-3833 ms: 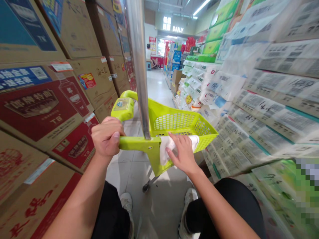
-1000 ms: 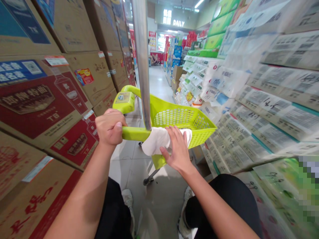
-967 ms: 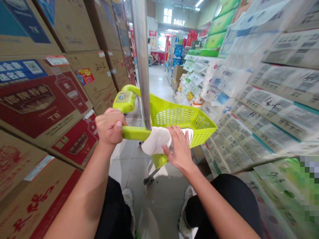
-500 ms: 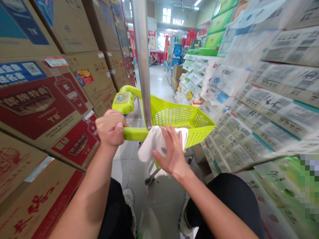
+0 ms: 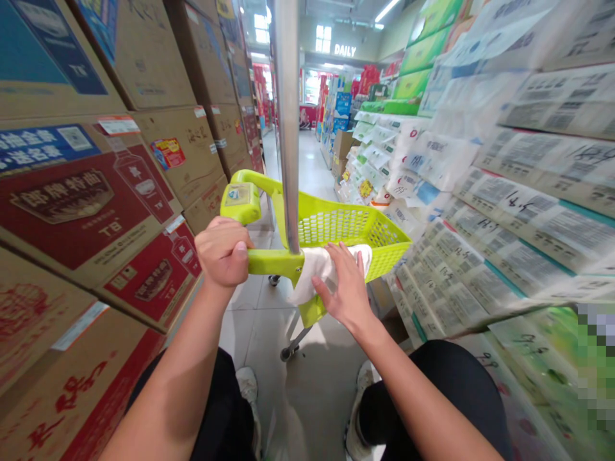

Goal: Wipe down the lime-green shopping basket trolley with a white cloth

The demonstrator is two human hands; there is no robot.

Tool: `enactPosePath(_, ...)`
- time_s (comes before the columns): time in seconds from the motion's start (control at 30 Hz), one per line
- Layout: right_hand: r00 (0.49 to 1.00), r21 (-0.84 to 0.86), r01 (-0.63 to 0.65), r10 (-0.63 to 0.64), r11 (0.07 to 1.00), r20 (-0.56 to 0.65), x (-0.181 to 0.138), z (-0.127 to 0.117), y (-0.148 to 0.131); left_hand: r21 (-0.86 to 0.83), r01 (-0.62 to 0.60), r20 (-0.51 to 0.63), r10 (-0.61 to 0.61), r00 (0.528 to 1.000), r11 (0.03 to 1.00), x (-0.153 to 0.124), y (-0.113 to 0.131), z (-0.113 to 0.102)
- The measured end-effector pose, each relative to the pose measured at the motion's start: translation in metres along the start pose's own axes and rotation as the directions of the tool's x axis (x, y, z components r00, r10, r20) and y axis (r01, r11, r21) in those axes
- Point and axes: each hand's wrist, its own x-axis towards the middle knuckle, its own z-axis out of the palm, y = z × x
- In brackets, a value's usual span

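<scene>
A lime-green plastic shopping cart [image 5: 346,227] stands in a narrow store aisle in front of me. My left hand [image 5: 224,251] is closed round the green handle bar on the cart's left side. My right hand [image 5: 343,288] lies with fingers spread, pressing a white cloth [image 5: 314,266] against the cart's near rim and back panel. A shiny metal pole [image 5: 288,121] rises from the handle bar between my hands.
Stacked cardboard cartons [image 5: 96,192] with red and blue labels wall the left side. Wrapped white and green paper-goods packs [image 5: 509,192] are piled on the right. The tiled floor [image 5: 307,166] runs ahead toward distant shelves. My knees and shoes show below.
My right hand has rubbed the cloth along the cart's rim, down over the back panel half a second ago and now back up onto the rim. My left hand stays gripping the handle.
</scene>
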Motion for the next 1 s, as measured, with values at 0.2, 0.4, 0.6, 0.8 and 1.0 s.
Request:
enactPosePath(0.2,0.992,-0.039,0.120,-0.118,0.992,0.052,-0.002,-0.009,-0.002,-0.040,-0.043,-0.014,0.043,0.999,0.998,-0.002,-0.005,0.002)
enactPosePath(0.4,1.000,-0.079,-0.024,0.023,0.997,-0.006,-0.006,-0.010,0.035,-0.056,-0.065,-0.051,0.062,0.997,0.996,0.000,-0.002,0.004)
enactPosePath(0.6,0.998,0.076,0.058,-0.055,0.995,-0.034,-0.006,-0.006,-0.009,-0.020,-0.063,-0.088,0.061,0.994,0.998,-0.001,0.007,0.011)
enactPosePath(0.8,0.989,0.094,0.145,-0.143,0.985,-0.030,-0.001,-0.007,-0.020,-0.002,-0.035,-0.071,0.035,0.997,0.999,-0.002,0.003,0.015)
enactPosePath(1.0,0.998,-0.032,-0.062,0.061,0.998,-0.033,-0.001,-0.013,0.057,-0.052,-0.050,-0.080,0.045,0.996,0.997,0.001,0.003,0.013)
